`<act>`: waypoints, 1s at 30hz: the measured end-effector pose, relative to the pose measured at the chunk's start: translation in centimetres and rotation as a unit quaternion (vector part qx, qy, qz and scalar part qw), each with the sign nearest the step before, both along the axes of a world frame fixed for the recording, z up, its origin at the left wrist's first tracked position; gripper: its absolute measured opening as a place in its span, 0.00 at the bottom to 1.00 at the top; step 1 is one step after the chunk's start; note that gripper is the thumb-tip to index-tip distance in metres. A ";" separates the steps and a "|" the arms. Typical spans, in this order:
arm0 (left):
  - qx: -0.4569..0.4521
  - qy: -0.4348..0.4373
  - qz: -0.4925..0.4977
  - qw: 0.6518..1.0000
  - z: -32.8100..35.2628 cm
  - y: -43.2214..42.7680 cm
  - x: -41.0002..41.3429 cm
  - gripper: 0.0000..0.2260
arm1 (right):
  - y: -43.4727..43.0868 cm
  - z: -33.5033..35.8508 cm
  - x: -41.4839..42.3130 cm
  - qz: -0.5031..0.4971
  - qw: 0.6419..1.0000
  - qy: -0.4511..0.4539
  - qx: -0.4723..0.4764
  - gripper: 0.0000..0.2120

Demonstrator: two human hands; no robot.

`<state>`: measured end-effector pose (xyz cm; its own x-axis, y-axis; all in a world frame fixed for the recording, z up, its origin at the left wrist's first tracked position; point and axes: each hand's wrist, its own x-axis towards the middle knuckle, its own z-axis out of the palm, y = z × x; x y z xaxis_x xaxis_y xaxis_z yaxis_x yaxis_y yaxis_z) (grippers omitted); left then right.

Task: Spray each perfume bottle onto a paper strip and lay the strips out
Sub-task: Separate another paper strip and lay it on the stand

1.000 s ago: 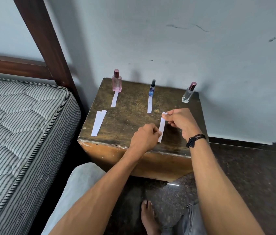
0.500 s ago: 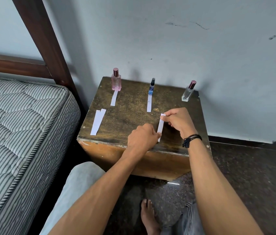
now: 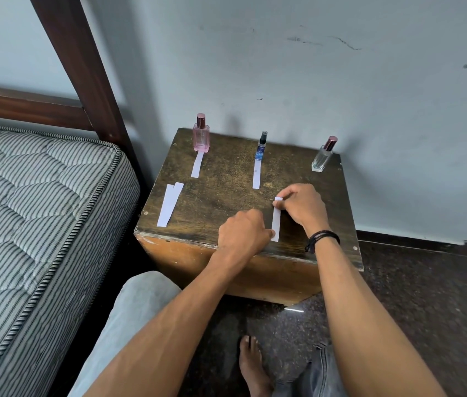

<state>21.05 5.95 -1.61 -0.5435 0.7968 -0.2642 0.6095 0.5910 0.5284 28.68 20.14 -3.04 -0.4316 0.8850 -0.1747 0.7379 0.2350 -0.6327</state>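
Both hands are working over a dark wooden bench (image 3: pixel 226 196) that is standing against the wall. The left hand (image 3: pixel 243 230) is pinching the near end of a white paper strip (image 3: pixel 276 222) close to the bench's front edge, its fingers curled in on the paper. The right hand (image 3: pixel 302 209), wearing a black wristband (image 3: pixel 321 239), is gripping the far end of the same strip between curled fingers (image 3: pixel 283 196). The strip is running front to back, right of the bench's middle; whether it is lying flat on the wood or being held just above it is hard to tell.

Three perfume bottles are standing upright along the back edge: a pink bottle (image 3: pixel 201 136) near the back left corner, a slim blue bottle (image 3: pixel 261 146) at the middle, and a clear bottle (image 3: pixel 322 156) near the back right corner. One strip (image 3: pixel 197 165) is lying just in front of the pink bottle, its far end touching the base, and another strip (image 3: pixel 256 174) is lying just in front of the blue bottle. Two spare strips (image 3: pixel 170 204) are lying side by side, overlapping, near the left edge towards the front corner.

A striped mattress (image 3: pixel 40 210) is sitting to the left of the bench, and a bare foot (image 3: pixel 252 365) is resting on the dark floor below.
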 end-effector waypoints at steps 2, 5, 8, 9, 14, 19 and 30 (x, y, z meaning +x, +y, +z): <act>0.000 -0.016 0.006 1.000 0.1 0.0 -0.1 0.13 | 0.0 0.0 0.1 -0.003 1.000 0.002 0.006 0.06; 0.006 -0.050 0.020 0.999 0.1 0.0 -0.4 0.12 | 0.2 0.0 0.1 -0.007 1.000 0.012 0.004 0.07; 0.010 -0.074 0.034 0.997 -0.1 0.1 -0.9 0.13 | 0.6 0.2 0.2 -0.026 0.998 0.055 -0.033 0.07; 0.012 -0.080 0.037 0.996 -0.2 0.2 -1.0 0.13 | 0.8 0.2 0.4 -0.034 0.996 0.068 -0.040 0.06; 0.033 -0.096 0.050 0.994 -0.4 0.4 -1.6 0.13 | 1.7 0.2 1.1 -0.081 0.987 0.127 -0.051 0.05; 0.046 -0.125 0.053 0.990 -0.5 0.6 -2.0 0.08 | 2.0 -0.2 1.6 -0.139 0.967 0.206 -0.062 0.03; 0.226 -0.143 0.060 0.962 -0.5 0.8 -1.8 0.04 | 4.7 -2.2 0.0 -0.250 0.913 0.310 0.088 0.09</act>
<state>19.22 6.72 -2.14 -0.5961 0.8009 -0.0570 0.3430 0.3182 0.8838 28.64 24.81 -5.21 0.0672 0.9892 0.1303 0.2941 0.1052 -0.9500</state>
